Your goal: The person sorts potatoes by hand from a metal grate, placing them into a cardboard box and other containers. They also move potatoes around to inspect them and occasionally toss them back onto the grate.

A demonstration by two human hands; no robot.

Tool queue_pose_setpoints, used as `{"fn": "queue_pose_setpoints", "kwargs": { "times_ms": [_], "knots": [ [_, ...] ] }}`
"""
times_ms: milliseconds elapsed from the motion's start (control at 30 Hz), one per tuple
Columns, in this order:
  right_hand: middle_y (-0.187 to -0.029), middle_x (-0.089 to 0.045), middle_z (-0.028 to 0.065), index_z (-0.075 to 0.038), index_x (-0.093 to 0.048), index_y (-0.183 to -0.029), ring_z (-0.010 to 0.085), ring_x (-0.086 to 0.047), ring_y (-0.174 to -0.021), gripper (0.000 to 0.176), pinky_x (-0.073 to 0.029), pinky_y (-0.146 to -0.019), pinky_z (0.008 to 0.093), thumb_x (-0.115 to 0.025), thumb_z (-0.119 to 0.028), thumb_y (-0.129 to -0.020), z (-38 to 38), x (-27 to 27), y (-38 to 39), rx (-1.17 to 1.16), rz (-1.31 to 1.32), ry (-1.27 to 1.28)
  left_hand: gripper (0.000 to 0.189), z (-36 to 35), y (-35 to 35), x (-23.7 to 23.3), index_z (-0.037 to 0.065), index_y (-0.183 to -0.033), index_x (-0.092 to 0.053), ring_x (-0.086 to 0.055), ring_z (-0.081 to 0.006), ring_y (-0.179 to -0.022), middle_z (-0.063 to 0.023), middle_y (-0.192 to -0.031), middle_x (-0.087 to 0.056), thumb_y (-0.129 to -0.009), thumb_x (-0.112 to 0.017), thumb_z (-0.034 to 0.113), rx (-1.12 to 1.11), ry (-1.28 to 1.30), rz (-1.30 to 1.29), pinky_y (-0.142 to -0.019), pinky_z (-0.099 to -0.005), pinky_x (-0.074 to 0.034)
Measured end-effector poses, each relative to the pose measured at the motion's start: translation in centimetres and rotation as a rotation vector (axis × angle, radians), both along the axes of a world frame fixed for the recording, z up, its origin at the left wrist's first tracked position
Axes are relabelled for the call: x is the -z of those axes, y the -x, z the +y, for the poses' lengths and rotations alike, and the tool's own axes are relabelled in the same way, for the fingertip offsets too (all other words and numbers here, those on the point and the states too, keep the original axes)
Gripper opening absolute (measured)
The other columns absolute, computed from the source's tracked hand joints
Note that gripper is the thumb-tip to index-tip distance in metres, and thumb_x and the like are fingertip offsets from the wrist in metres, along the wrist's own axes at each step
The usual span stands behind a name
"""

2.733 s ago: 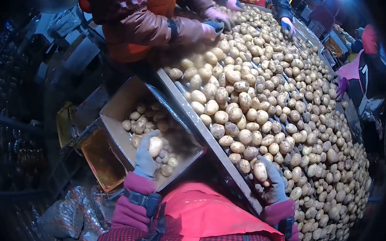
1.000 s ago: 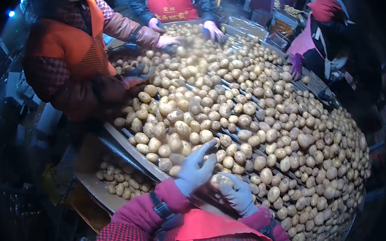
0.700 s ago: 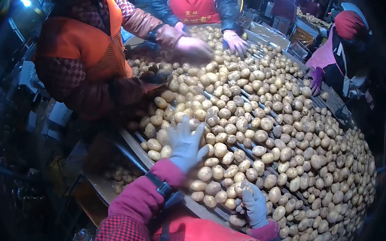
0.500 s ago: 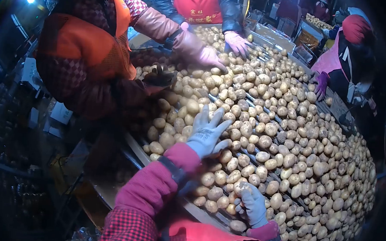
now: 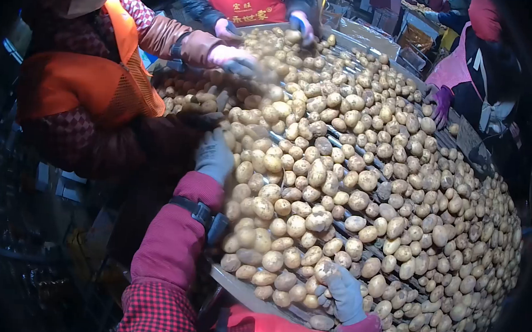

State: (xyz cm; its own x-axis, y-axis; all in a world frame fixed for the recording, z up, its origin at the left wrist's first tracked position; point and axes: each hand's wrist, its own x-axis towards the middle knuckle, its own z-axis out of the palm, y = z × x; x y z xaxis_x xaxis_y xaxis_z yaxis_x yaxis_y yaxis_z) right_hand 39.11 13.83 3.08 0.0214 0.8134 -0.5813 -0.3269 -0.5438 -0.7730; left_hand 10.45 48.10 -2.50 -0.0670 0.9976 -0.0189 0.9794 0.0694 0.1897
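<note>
My right hand (image 5: 345,298), in a pale grey glove, is closed around a dirt-smudged potato (image 5: 325,271) low over the near edge of the pile. My left hand (image 5: 215,155), gloved the same way, reaches to the left edge of the potatoes (image 5: 263,208), beside a co-worker's dark gloved hand (image 5: 202,118). Its fingers point away from me and are partly hidden, so their grip does not show clearly. Potatoes of mixed sizes, some with brown dirt, cover the sloping surface around both hands.
Metal bars (image 5: 357,148) show between potatoes. A metal edge (image 5: 252,296) runs along my side. A co-worker in an orange vest (image 5: 70,87) stands close at left, one in a red apron (image 5: 245,0) opposite, another in a pink apron (image 5: 451,74) at right.
My left hand has moved left from over the potatoes to their edge. My right hand keeps its potato nearly in place. The left co-worker's pink-cuffed hand has drawn back leftward.
</note>
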Motion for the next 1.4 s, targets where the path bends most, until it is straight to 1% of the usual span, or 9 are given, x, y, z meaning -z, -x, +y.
{"fn": "queue_pose_setpoints", "kwargs": {
  "times_ms": [100,233,433,700,833,900,1100,1300,1400],
  "knots": [
    [-0.094,-0.066,0.0015,-0.001,-0.062,-0.132,0.0039,-0.053,-0.070,0.042,-0.046,-0.059,0.0210,-0.063,-0.033,-0.105,0.6,-0.9,0.0,0.009,0.044,0.062,0.062,1.5,1.4,-0.5,0.013,-0.147,-0.044,-0.049,-0.0416,-0.136,-0.0236,-0.144,-0.051,-0.089,-0.063,0.022,-0.016,0.183,-0.008,-0.111,-0.0501,-0.043],
    [-0.093,-0.067,0.0023,-0.001,-0.062,-0.133,0.0046,-0.055,-0.070,0.042,-0.047,-0.059,0.0209,-0.063,-0.031,-0.105,0.4,-0.9,-0.1,0.015,0.084,0.080,0.069,1.8,2.3,0.8,0.013,-0.145,-0.049,-0.051,-0.0388,-0.136,-0.0217,-0.144,-0.054,-0.085,-0.070,0.040,0.052,-0.076,0.240,-0.112,-0.0492,-0.042],
    [-0.084,-0.066,0.0025,-0.003,-0.064,-0.128,0.0050,-0.056,-0.062,0.038,-0.046,-0.051,0.0200,-0.065,-0.033,-0.103,-0.2,0.5,0.1,0.047,0.018,0.029,0.066,1.4,1.0,-2.2,0.012,-0.135,-0.059,-0.053,-0.0379,-0.134,-0.0221,-0.142,-0.056,-0.083,-0.070,0.051,0.077,0.203,0.254,-0.111,-0.0479,-0.042],
    [-0.085,-0.065,0.0020,-0.001,-0.063,-0.128,0.0038,-0.054,-0.063,0.036,-0.045,-0.053,0.0190,-0.064,-0.029,-0.104,1.0,-1.6,0.6,0.060,0.112,0.080,0.059,-7.1,4.0,-5.4,0.009,-0.124,-0.068,-0.066,-0.0353,-0.117,-0.0190,-0.124,-0.069,-0.078,-0.077,0.046,0.090,0.222,-0.484,-0.102,-0.0431,-0.050],
    [-0.086,-0.064,0.0010,-0.001,-0.063,-0.128,0.0025,-0.053,-0.065,0.037,-0.044,-0.054,0.0186,-0.065,-0.028,-0.104,0.6,-2.0,0.7,0.049,0.074,0.086,0.055,-13.9,4.4,-4.2,0.011,-0.134,-0.067,-0.067,-0.0284,-0.112,-0.0137,-0.118,-0.070,-0.082,-0.079,0.027,0.379,-0.248,-0.440,-0.102,-0.0401,-0.052],
    [-0.084,-0.064,-0.0004,-0.001,-0.064,-0.127,0.0022,-0.052,-0.064,0.037,-0.043,-0.054,0.0176,-0.065,-0.031,-0.104,0.4,-1.7,0.7,0.055,0.075,0.050,0.055,-17.8,5.7,-3.9,0.005,-0.137,-0.062,-0.063,-0.0261,-0.121,-0.0144,-0.129,-0.064,-0.084,-0.076,0.011,0.267,-0.341,-0.652,-0.107,-0.0377,-0.049],
    [-0.081,-0.061,-0.0019,-0.003,-0.066,-0.120,0.0018,-0.050,-0.062,0.035,-0.041,-0.053,0.0169,-0.067,-0.033,-0.102,0.3,-1.3,0.7,0.035,0.103,0.058,0.056,-27.7,14.3,0.7,-0.001,-0.143,-0.054,-0.057,-0.0221,-0.127,-0.0127,-0.141,-0.057,-0.089,-0.068,0.000,-0.306,-0.369,-0.975,-0.111,-0.0334,-0.046],
    [-0.076,-0.061,-0.0008,-0.007,-0.064,-0.106,0.0045,-0.054,-0.057,0.027,-0.042,-0.049,0.0195,-0.064,-0.034,-0.103,0.3,-1.0,0.8,0.040,0.083,0.051,0.048,-31.2,19.9,2.7,0.002,-0.146,-0.055,-0.058,-0.0153,-0.116,-0.0113,-0.138,-0.060,-0.100,-0.061,0.016,-0.562,-0.194,-0.888,-0.099,-0.0280,-0.050],
    [-0.073,-0.061,-0.0010,-0.009,-0.063,-0.102,0.0046,-0.055,-0.057,0.027,-0.042,-0.049,0.0202,-0.064,-0.036,-0.104,0.1,-0.3,0.7,0.025,0.054,0.031,0.050,-32.3,20.6,2.9,0.007,-0.143,-0.058,-0.059,-0.0297,-0.119,-0.0180,-0.134,-0.062,-0.098,-0.065,0.026,-0.531,-0.094,-0.378,-0.105,-0.0395,-0.047]
  ]
}}
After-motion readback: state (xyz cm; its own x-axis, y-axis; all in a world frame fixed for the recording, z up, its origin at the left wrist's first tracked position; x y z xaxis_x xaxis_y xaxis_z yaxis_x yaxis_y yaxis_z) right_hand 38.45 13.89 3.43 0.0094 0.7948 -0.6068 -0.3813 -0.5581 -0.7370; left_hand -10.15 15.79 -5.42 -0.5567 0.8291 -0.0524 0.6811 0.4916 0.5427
